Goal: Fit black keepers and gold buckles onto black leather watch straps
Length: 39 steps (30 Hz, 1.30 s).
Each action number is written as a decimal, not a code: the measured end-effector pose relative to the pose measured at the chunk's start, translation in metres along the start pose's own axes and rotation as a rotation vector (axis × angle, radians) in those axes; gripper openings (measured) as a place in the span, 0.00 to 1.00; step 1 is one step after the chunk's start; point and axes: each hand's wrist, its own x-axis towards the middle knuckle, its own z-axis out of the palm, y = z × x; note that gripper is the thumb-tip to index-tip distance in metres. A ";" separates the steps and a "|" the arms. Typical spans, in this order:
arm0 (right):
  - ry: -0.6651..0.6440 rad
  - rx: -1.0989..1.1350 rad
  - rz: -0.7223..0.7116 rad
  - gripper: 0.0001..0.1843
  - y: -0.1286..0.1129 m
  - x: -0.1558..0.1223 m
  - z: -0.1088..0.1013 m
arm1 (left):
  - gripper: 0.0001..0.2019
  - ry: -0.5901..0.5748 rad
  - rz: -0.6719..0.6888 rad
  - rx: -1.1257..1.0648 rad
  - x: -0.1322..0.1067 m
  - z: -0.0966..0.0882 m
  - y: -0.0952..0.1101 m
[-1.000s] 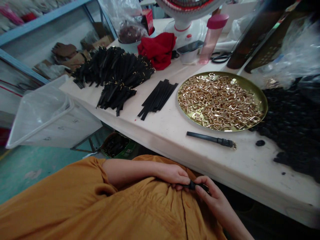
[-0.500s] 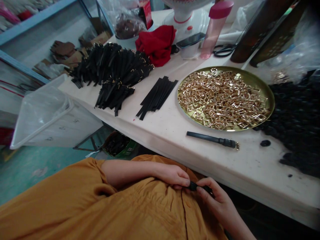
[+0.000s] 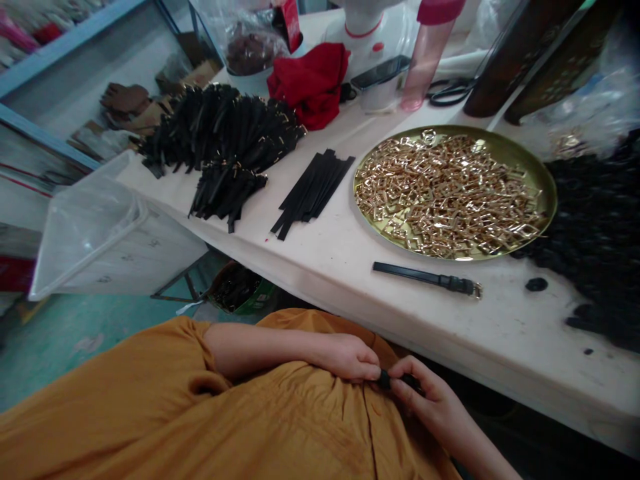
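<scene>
Over my lap, both hands pinch one short black strap point(image 3: 384, 380). My left hand point(image 3: 353, 360) is closed on one end, and my right hand point(image 3: 423, 387) grips the other side with thumb and fingers. Most of the strap is hidden by the fingers. On the table just beyond lies a black strap with a gold buckle point(image 3: 427, 278). Behind it stands a round gold tray point(image 3: 544, 175) heaped with gold buckles point(image 3: 450, 193). Flat black strips point(image 3: 315, 190) lie to the tray's left.
Piles of buckled black straps point(image 3: 230, 127) cover the table's far left. Small black loops point(image 3: 595, 227) are heaped at right. A red cloth point(image 3: 313, 83), pink bottle point(image 3: 431, 57), phone point(image 3: 381, 72) and scissors point(image 3: 450, 92) sit behind. A clear plastic bin point(image 3: 90, 227) stands beside the table.
Both hands keep hold of the strap, with the fingers shifted slightly and less of it showing between them. The view has tilted a little.
</scene>
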 end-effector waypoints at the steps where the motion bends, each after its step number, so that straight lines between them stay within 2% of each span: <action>1: 0.014 -0.035 -0.028 0.09 0.000 0.001 0.001 | 0.12 0.012 -0.016 0.039 0.001 0.000 0.000; 5: 0.131 -0.070 -0.105 0.08 0.000 0.003 0.005 | 0.13 0.111 0.005 0.225 0.000 -0.002 0.003; 8: 0.188 0.004 -0.094 0.14 0.000 0.002 0.009 | 0.12 0.059 0.089 0.220 -0.006 -0.007 0.006; 11: 0.220 -0.027 -0.112 0.16 0.002 0.000 0.011 | 0.11 -0.014 0.127 0.147 -0.010 -0.010 0.005; 16: 0.213 -0.140 -0.222 0.14 0.008 -0.002 0.017 | 0.13 0.030 0.124 0.234 -0.004 -0.004 0.004; 18: 0.210 -0.148 -0.233 0.13 0.011 -0.002 0.019 | 0.14 0.050 0.134 0.289 -0.002 -0.002 0.005; 20: 0.261 -0.146 -0.228 0.13 0.012 -0.002 0.021 | 0.14 0.067 0.134 0.312 -0.002 -0.002 0.006; 24: 0.411 -0.129 -0.213 0.14 0.009 -0.001 0.023 | 0.09 0.036 0.135 0.227 -0.003 -0.008 0.006; 27: 0.456 -0.099 -0.192 0.15 0.006 0.001 0.024 | 0.10 0.011 0.067 0.127 -0.002 -0.009 0.005; 29: 0.451 -0.091 -0.179 0.14 0.006 0.002 0.024 | 0.11 0.038 0.026 0.120 0.000 -0.007 0.005; 34: 0.383 -0.109 -0.164 0.14 0.011 0.005 0.023 | 0.12 0.120 -0.029 0.255 0.004 -0.004 0.007; 39: 0.296 -0.153 -0.200 0.15 0.012 0.005 0.016 | 0.11 -0.043 0.016 0.069 0.001 -0.014 0.006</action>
